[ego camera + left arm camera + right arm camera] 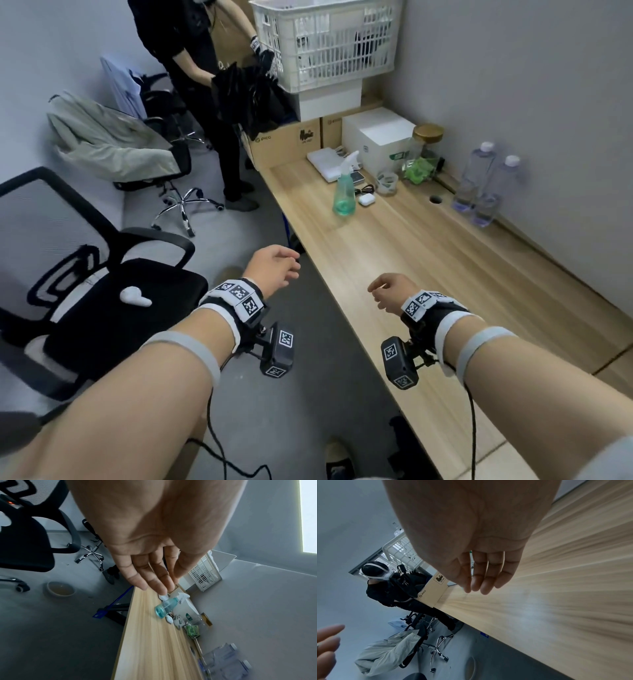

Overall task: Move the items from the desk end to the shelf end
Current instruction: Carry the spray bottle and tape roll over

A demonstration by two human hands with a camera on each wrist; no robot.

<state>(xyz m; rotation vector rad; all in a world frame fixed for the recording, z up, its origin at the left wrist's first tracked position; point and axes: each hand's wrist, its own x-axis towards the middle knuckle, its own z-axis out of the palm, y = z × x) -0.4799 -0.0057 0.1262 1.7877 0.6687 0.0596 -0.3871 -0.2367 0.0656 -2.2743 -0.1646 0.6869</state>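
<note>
At the desk's far end stand a green spray bottle (344, 192), a white earbud case (366, 199), a clear cup (387, 182), a gold-lidded jar (424, 150) with green contents, a white box (376, 140) and two water bottles (486, 181). My left hand (274, 267) hovers off the desk's left edge, fingers relaxed and holding nothing. My right hand (390, 289) hangs over the bare wooden desk (445, 274), also relaxed and holding nothing. In the left wrist view the spray bottle (167, 606) lies well beyond my fingers (142, 577). The right wrist view shows straight fingers (488, 574) above the wood.
A person in black (205, 85) stands at the far desk end by a white crate (325, 44) stacked on cardboard boxes (287, 144). A black office chair (85, 291) sits close on my left, another chair with a jacket (113, 144) further back. A bowl (60, 588) lies on the floor.
</note>
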